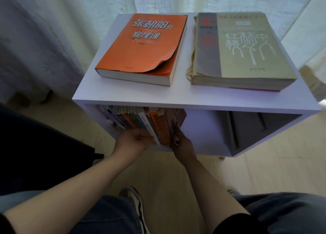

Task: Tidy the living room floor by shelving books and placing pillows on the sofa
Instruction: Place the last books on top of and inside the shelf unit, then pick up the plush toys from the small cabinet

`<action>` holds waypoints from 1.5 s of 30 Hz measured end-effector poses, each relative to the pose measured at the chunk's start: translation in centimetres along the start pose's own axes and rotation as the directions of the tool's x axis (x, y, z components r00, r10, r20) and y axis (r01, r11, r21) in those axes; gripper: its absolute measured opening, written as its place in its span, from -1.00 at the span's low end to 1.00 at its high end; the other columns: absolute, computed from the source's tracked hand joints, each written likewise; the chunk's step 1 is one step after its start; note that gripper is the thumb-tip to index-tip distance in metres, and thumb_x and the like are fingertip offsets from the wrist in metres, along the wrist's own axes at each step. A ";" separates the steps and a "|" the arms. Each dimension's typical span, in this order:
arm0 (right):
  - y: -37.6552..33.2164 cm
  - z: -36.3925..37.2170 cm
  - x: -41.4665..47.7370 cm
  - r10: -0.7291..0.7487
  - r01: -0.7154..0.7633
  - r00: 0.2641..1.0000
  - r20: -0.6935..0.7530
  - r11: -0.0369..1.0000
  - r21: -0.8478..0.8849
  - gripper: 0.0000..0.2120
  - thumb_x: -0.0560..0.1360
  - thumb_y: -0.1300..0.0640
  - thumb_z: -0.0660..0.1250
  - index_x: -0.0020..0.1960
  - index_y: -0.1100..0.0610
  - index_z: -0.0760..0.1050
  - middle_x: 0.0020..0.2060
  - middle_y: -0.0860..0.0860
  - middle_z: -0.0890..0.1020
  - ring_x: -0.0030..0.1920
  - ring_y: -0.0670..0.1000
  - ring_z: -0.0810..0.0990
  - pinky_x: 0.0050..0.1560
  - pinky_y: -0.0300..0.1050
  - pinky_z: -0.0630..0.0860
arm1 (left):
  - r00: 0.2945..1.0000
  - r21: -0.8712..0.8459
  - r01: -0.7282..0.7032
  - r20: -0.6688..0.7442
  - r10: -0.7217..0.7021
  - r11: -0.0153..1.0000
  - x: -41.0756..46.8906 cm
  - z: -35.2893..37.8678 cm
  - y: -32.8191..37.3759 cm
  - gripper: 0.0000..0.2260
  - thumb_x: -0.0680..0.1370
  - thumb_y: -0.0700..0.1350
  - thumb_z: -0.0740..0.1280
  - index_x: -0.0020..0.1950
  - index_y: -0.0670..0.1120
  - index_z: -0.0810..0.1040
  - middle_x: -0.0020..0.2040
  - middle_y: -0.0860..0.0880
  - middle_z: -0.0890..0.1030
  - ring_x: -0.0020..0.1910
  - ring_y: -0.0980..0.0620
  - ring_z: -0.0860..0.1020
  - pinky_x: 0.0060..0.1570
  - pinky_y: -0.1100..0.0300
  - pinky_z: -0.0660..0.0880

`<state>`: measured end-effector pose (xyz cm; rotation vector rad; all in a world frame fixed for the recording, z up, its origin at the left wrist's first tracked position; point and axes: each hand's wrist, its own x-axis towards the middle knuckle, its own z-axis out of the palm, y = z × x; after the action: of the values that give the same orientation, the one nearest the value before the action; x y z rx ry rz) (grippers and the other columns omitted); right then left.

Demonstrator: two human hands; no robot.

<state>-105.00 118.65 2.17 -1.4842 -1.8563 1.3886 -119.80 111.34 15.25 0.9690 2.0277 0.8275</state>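
Inside the shelf [158, 99], the row of books [141, 120] stands almost filed: fingers of the left hand [134, 138] grip lower spines, those of the right hand [180, 142] press flat on the end cover. No pillows in view; that part likely remains.

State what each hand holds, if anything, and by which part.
The left hand grips the shelved books by their lower spines; the right hand presses against the outermost cover, low down.

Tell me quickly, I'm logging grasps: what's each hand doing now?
Left hand: fingers curled around the shelved books.
Right hand: open, fingers pressing the books' right side.
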 end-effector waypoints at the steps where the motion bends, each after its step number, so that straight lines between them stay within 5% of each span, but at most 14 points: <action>1: -0.2 -0.3 -0.5 0.001 -0.001 1.000 -0.011 1.000 -0.021 -0.38 0.59 0.19 0.27 0.56 0.05 0.08 0.34 0.11 0.48 0.29 0.14 0.48 0.23 -0.20 0.39 | 1.000 0.014 -0.014 -0.002 0.014 1.000 -0.2 -0.1 0.0 -0.92 0.48 -0.22 0.40 -0.16 -0.05 0.65 -0.17 0.00 0.65 -0.16 0.04 0.60 -0.09 0.16 0.54; 5: -1.5 -1.4 -3.2 0.023 -0.024 0.999 -0.048 0.999 -0.029 -0.46 0.56 0.19 0.32 0.50 0.15 0.24 0.33 0.12 0.50 0.29 0.11 0.50 0.15 -0.32 0.33 | 1.000 0.046 -0.026 0.007 0.026 0.999 -1.6 -0.6 0.0 -0.92 0.48 -0.22 0.39 -0.12 -0.06 0.65 -0.14 -0.03 0.65 -0.11 -0.01 0.60 -0.06 0.14 0.53; 9: -4.0 -3.7 -7.2 0.071 -0.071 0.995 -0.067 0.997 0.001 -0.52 0.55 0.13 0.32 0.45 0.13 0.33 0.28 0.10 0.54 0.21 0.06 0.55 0.18 -0.19 0.43 | 0.998 0.051 -0.059 0.024 0.057 0.997 -3.9 -1.4 1.1 -0.88 0.47 -0.16 0.42 0.00 -0.09 0.64 -0.07 -0.03 0.65 -0.05 0.00 0.60 0.04 0.00 0.57; 14: -8.6 -7.7 -14.5 0.009 0.014 0.983 -0.183 0.992 0.125 -0.59 0.53 0.13 0.36 0.36 0.09 0.44 0.04 0.00 0.61 -0.02 -0.11 0.58 -0.12 -0.51 0.45 | 0.985 -0.011 -0.168 0.027 0.169 0.986 -8.1 -3.1 4.8 -0.79 0.45 -0.08 0.46 0.06 -0.07 0.62 -0.06 0.01 0.65 -0.07 0.06 0.62 0.03 0.00 0.60; 18: -13.3 -12.3 -20.6 -0.083 0.147 0.945 -0.318 0.972 0.183 -0.61 0.50 0.08 0.40 0.32 -0.01 0.46 0.04 -0.04 0.64 0.00 -0.11 0.62 0.05 -0.15 0.59 | 0.952 -0.088 -0.295 0.057 0.300 0.951 -11.9 -4.2 9.6 -0.76 0.45 -0.07 0.47 0.09 -0.07 0.62 -0.07 0.04 0.66 -0.04 0.10 0.62 0.06 0.02 0.59; 27: -20.7 -23.6 -32.5 -0.140 0.307 0.799 -0.585 0.931 0.196 -0.67 0.48 0.15 0.42 0.18 -0.13 0.50 -0.02 -0.06 0.68 -0.01 -0.13 0.65 0.14 0.02 0.57 | 0.846 -0.252 -0.457 0.172 0.504 0.853 -21.0 -2.6 22.1 -0.74 0.43 -0.07 0.48 0.09 -0.09 0.61 -0.07 0.00 0.67 -0.06 0.04 0.64 0.06 -0.01 0.60; 32: -20.8 -30.2 -35.5 -0.113 0.334 0.726 -0.678 0.920 0.205 -0.65 0.47 0.12 0.43 0.22 -0.12 0.52 0.01 -0.08 0.67 0.03 -0.10 0.65 0.13 -0.01 0.59 | 0.808 -0.284 -0.476 0.234 0.541 0.833 -23.5 1.6 28.4 -0.79 0.42 -0.13 0.49 0.02 -0.10 0.62 -0.13 -0.03 0.69 -0.11 -0.01 0.67 0.06 -0.03 0.59; 36: -19.0 -37.1 -35.0 -0.064 0.351 0.672 -0.738 0.905 0.240 -0.65 0.48 0.15 0.43 0.23 -0.06 0.52 0.01 -0.06 0.68 0.02 -0.11 0.66 0.14 -0.01 0.58 | 0.768 -0.291 -0.513 0.264 0.584 0.807 -23.0 6.3 34.0 -0.64 0.27 0.04 0.49 0.02 -0.05 0.63 -0.16 0.04 0.71 -0.13 0.06 0.67 0.04 -0.03 0.60; 45: -9.8 -55.7 -25.2 0.060 0.312 0.517 -0.854 0.916 0.254 -0.68 0.48 0.17 0.41 0.22 0.00 0.52 -0.02 -0.04 0.68 -0.01 -0.13 0.66 0.14 0.07 0.58 | 0.652 -0.290 -0.612 0.341 0.677 0.735 -12.9 25.6 48.0 -0.74 0.41 -0.11 0.50 0.09 -0.06 0.63 -0.12 0.07 0.70 -0.12 0.18 0.65 0.07 0.11 0.58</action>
<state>-57.37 121.76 41.61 -1.3866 -0.9474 0.6341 -75.80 131.07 43.54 1.6692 1.1972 1.0001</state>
